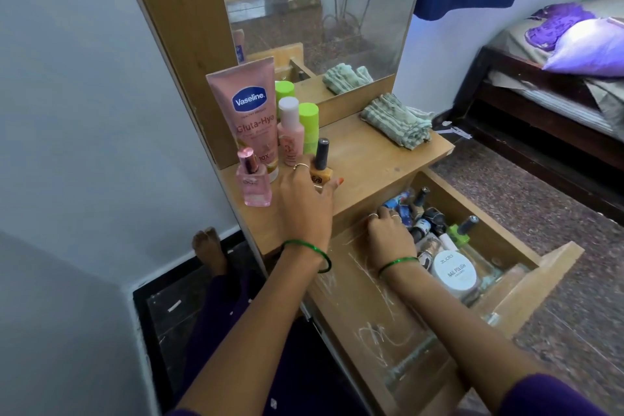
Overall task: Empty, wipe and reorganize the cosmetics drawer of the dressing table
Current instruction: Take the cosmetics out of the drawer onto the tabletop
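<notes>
On the dressing-table shelf point(378, 159), my left hand point(305, 199) pinches a yellow nail-polish bottle point(320, 169) standing upright beside the Vaseline tube point(248, 115) and a pink perfume bottle point(251, 179). My right hand point(388, 230) reaches into the open drawer point(526, 243), fingers curled among small bottles; I cannot tell what it grasps. A white nail-polish remover jar point(454, 272) lies near the wrist. A folded cloth point(396, 120) rests at the shelf's far end.

Our left hand point(305, 197) reaching forward with its fingers point(299, 167) curled in a grip, our right hand point(388, 230) lower, knuckles up, fingers bent down, both forearms outstretched
</notes>
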### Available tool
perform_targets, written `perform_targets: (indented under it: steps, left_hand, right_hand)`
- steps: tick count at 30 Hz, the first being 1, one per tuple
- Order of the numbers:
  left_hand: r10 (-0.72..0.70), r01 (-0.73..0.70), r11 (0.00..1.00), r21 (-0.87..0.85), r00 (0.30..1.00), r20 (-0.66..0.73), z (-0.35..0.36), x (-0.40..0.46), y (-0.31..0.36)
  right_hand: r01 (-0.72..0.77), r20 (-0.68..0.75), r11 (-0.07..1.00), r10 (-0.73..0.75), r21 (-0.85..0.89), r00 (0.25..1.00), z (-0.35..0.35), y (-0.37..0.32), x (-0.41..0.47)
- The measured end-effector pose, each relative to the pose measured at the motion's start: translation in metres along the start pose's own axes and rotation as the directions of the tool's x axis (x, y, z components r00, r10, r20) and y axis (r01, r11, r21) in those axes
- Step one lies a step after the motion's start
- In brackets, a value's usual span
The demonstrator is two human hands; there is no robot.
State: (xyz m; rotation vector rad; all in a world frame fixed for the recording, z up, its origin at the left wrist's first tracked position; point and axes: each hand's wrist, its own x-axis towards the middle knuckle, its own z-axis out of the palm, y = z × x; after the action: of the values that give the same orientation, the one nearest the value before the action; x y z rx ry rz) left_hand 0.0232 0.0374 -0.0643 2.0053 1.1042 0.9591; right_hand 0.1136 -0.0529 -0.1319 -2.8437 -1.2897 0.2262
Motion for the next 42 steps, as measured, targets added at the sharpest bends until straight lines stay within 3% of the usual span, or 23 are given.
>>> perform_targets:
  steps: [10, 14, 16, 18, 20, 23, 28, 35, 42]
  left_hand:
    - [-0.036, 0.037, 0.999, 0.038, 0.999, -0.029, 0.005, -0.004, -0.014]
    - [-0.056, 0.06, 0.997, 0.058, 0.997, -0.062, 0.005, -0.004, -0.016]
    - [-0.055, 0.059, 0.997, 0.05, 0.995, -0.08, 0.006, -0.003, -0.016]
    - [-0.033, 0.037, 0.999, 0.038, 0.995, -0.092, 0.007, -0.003, -0.016]
    - [-0.026, 0.027, 1.0, 0.015, 0.995, -0.093, 0.008, -0.002, -0.017]
    - [-0.006, 0.007, 1.0, 0.012, 0.995, -0.098, 0.007, -0.002, -0.018]
    - [0.01, -0.007, 1.0, 0.025, 0.994, -0.105, 0.007, -0.004, -0.019]
    - [-0.006, 0.009, 0.999, 0.037, 0.995, -0.097, 0.006, -0.005, -0.02]
    - [-0.043, 0.047, 0.998, 0.049, 0.996, -0.078, 0.006, -0.007, -0.024]
  right_hand:
    - [-0.036, 0.028, 0.999, 0.035, 0.015, 0.999, 0.001, 0.0, 0.004]
    - [-0.106, 0.113, 0.97, 0.083, 0.217, 0.99, -0.013, 0.012, 0.001]
    - [-0.157, 0.222, 0.93, 0.084, 0.333, 0.971, -0.029, 0.022, -0.007]
    - [-0.19, 0.316, 0.84, 0.024, 0.508, 0.949, -0.049, 0.032, -0.018]
    - [-0.174, 0.319, 0.675, -0.096, 0.717, 0.943, -0.072, 0.036, -0.029]
    - [-0.028, 0.134, 0.466, -0.197, 0.884, 0.971, -0.101, 0.034, -0.032]
    - [0.151, -0.107, 0.231, -0.192, 0.961, 0.976, -0.116, 0.01, -0.012]
    - [0.235, -0.177, 0.252, -0.233, 0.939, 0.956, -0.095, -0.02, 0.029]
    - [0.273, -0.219, 0.346, -0.189, 0.897, 0.957, -0.088, -0.038, 0.043]
